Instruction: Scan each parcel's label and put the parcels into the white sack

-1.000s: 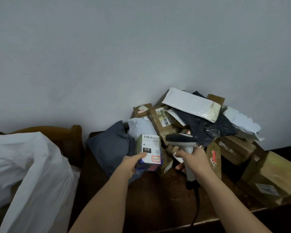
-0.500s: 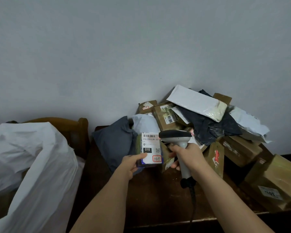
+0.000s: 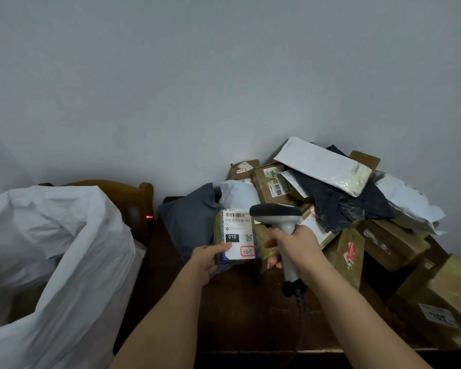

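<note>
Left hand [image 3: 206, 262]: grip pinches the lower left corner of a small parcel [image 3: 236, 239], thumb on the label face, fingers hidden behind it. The parcel is held upright above the bench [image 3: 240, 310], label toward the camera; printed "010-010-L30-551" and "010", with a red-boxed handwritten mark that reads roughly "3-2-5". Finer print illegible.

Right hand [image 3: 297, 247]: grip wrapped round the handle of a grey barcode scanner [image 3: 277, 218], head just right of the parcel's top edge. Its window faces away and is hidden. The dark cable [image 3: 300, 302] drops from the handle and is lost against the bench front.

Red light spot [image 3: 149, 217]: on the wooden chair back [image 3: 141, 198], left of the parcel.

Parcel pile [image 3: 330, 203]: heaped against the wall [image 3: 224, 75] on the bench's far right; brown cartons, grey, white and dark mailers overlapping, lower items largely hidden. One carton label reads "201"; the rest cannot be read.

White sack [image 3: 59, 262]: left of the bench, mouth open, cut off by the frame edge. Interior shadowed; contents cannot be told.
</note>
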